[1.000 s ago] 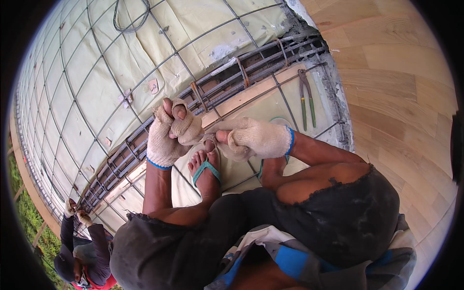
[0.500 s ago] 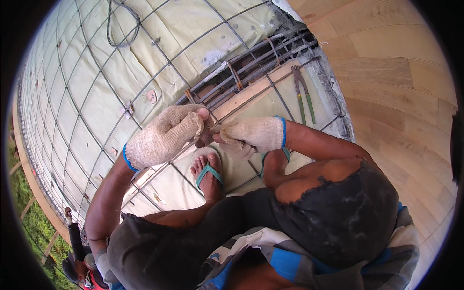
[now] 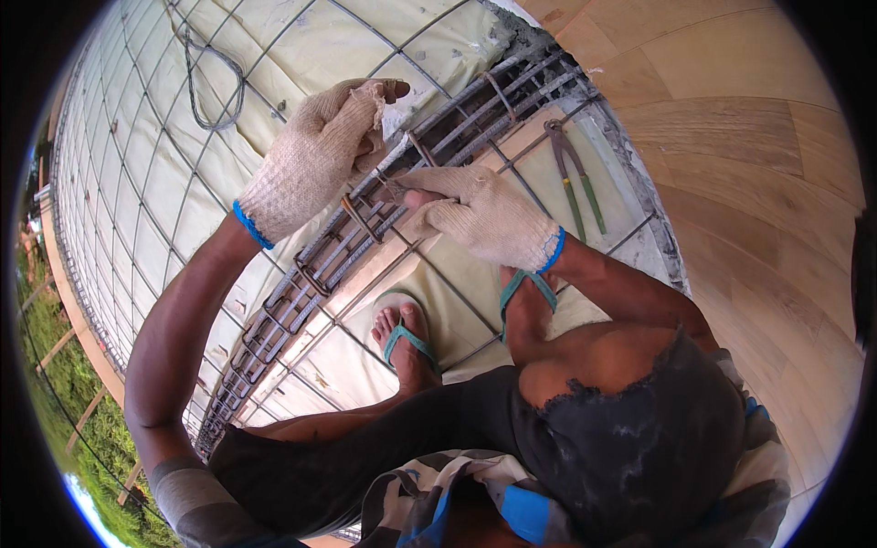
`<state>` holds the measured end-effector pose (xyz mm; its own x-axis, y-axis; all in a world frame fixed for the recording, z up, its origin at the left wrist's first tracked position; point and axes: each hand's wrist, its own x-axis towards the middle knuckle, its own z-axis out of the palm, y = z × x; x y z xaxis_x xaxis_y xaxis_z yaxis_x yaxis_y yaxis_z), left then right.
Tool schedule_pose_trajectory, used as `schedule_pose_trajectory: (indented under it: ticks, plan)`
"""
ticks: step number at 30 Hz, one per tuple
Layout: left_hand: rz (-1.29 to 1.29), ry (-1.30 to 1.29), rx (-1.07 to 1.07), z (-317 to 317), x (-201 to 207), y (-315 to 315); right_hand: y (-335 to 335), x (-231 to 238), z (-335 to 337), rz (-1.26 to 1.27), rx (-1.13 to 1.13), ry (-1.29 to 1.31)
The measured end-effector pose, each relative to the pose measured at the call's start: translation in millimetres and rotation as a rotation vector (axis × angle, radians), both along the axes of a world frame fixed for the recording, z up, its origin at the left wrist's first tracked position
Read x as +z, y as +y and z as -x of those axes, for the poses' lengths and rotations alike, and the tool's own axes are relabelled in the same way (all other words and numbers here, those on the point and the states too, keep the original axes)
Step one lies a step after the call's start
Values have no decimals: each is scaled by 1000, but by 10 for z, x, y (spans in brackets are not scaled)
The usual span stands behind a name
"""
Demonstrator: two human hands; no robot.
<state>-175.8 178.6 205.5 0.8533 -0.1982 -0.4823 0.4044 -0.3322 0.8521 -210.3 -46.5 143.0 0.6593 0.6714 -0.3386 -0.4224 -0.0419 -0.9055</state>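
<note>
My left hand [image 3: 315, 160], in a cream knitted glove with a blue cuff, is raised over the rebar mesh [image 3: 196, 151]. Its bare fingertips look pressed together, and anything between them is too small to make out. My right hand [image 3: 480, 212], gloved the same way, is closed in a pinch above the rebar cage [image 3: 361, 219]. Something thin and dark shows at its fingertips, but I cannot tell what it is. A gap separates the two hands. Green-handled pincers [image 3: 575, 178] lie beyond my right hand, on the pale sheet.
Pale sheeting lies under the mesh, with a loop of wire [image 3: 215, 87] at the upper left. My sandalled feet [image 3: 406, 342] stand among the bars. Rough concrete [image 3: 639, 187] borders wood-look flooring [image 3: 722, 137] on the right. Greenery [image 3: 87, 393] shows beyond the left edge.
My hands, close together before, have moved apart. The left has gone up and away, and the right has shifted up over the cage. More of the cage now shows.
</note>
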Motion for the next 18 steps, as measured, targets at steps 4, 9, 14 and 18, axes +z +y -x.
schedule_pose_trajectory:
  ticks: [4, 9, 14, 18]
  plan:
    - [148, 170, -72, -78, -216, -96, -195, -210, -22, 153, 79, -336]
    - [-29, 147, -175, -321, -546, -151, -263, -262, -83, 300, -23, -458]
    - [100, 140, -143, -351, -722, -220, -403, -368, -208, 349, -54, -122]
    - [79, 169, -206, -271, -867, -223, -484, -421, -258, 353, -52, 18]
